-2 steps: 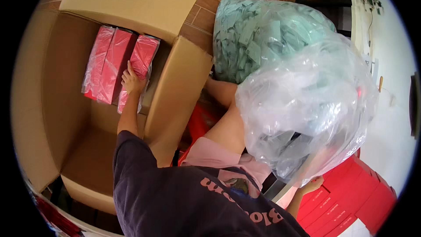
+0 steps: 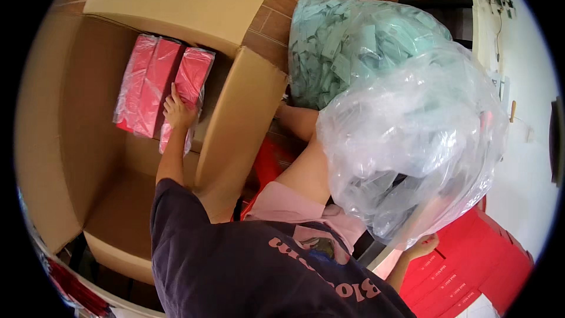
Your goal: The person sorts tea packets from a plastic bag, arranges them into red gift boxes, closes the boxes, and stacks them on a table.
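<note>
My left hand [image 2: 178, 111] reaches into a large cardboard box [image 2: 240, 118] and grips a red package [image 2: 194, 73] in clear wrap. Its fingers lie along the package's left side, and the thumb side is partly hidden. Two more wrapped red packages [image 2: 154, 85] stand side by side just left of it, against the box's far wall. At the lower right, my right hand [image 2: 422, 246] has bent fingers at the lower edge of a big clear plastic bag [image 2: 406, 135]; it appears closed on the film, though the fingertips are hard to see.
Behind the clear bag sits a bulging bag of pale green pieces [image 2: 347, 47]. Flat red cartons [image 2: 471, 259] lie beside my right hand. The box's flaps [image 2: 182, 0] stand open. My bare leg [image 2: 303, 174] extends between box and bags over a brown tiled floor [image 2: 276, 26].
The view has shifted very slightly. Both hands stay where they were on the red package and at the bag's edge.
</note>
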A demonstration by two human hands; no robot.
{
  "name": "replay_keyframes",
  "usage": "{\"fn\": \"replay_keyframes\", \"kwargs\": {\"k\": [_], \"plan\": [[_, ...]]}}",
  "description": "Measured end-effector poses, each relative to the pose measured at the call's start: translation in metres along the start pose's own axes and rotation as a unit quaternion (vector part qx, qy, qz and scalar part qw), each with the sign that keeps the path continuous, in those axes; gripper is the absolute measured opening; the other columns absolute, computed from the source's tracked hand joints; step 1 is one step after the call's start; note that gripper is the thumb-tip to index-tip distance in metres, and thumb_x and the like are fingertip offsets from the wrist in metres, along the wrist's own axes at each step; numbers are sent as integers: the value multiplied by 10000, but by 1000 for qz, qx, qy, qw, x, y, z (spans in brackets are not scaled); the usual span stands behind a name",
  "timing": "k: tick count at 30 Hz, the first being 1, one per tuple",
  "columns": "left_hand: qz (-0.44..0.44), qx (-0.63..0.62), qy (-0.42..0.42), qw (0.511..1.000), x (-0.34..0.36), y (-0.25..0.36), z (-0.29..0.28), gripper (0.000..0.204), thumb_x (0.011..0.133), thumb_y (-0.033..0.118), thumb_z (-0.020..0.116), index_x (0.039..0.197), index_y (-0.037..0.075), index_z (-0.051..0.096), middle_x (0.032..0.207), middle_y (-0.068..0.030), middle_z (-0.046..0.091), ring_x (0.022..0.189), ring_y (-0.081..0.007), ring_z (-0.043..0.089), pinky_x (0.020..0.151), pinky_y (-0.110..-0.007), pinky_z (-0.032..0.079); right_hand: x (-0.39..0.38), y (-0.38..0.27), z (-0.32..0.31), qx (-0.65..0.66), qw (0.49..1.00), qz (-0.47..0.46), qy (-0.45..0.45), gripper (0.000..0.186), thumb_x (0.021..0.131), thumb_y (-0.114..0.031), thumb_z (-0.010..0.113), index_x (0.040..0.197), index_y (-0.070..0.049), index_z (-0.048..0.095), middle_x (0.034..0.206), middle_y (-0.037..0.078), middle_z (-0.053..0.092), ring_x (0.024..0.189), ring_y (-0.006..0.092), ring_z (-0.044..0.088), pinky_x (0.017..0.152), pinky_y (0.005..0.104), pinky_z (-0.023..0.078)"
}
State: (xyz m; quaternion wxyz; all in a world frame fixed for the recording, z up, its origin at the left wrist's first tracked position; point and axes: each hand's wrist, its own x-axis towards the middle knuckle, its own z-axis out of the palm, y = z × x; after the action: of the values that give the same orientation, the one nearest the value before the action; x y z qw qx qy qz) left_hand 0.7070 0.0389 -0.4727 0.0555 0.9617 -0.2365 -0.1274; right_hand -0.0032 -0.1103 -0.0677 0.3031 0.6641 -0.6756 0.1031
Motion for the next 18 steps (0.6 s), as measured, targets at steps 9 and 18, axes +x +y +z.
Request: {"fn": "replay_keyframes", "kwargs": {"k": [9,18], "plan": [[75,-283,188,937,-117,-57,-279,1025,688,208,788,1462,46,135,1390,-212,326,1248,-322,370,1045,-435,319,51,-211,-45,553,818,-27,153,247,894,-48,508,1109,72,491,1107,193,571,1027,296,558,939,401,439],[33,-724,156,671,-243,-5,-463,591,895,400,547,1350,61,383,1277,-108,481,1181,-244,474,988,-400,416,25,-311,-125,734,625,-253,-82,706,753,-166,706,1359,8,389,1408,182,396,1294,330,379,1078,420,296]]}}
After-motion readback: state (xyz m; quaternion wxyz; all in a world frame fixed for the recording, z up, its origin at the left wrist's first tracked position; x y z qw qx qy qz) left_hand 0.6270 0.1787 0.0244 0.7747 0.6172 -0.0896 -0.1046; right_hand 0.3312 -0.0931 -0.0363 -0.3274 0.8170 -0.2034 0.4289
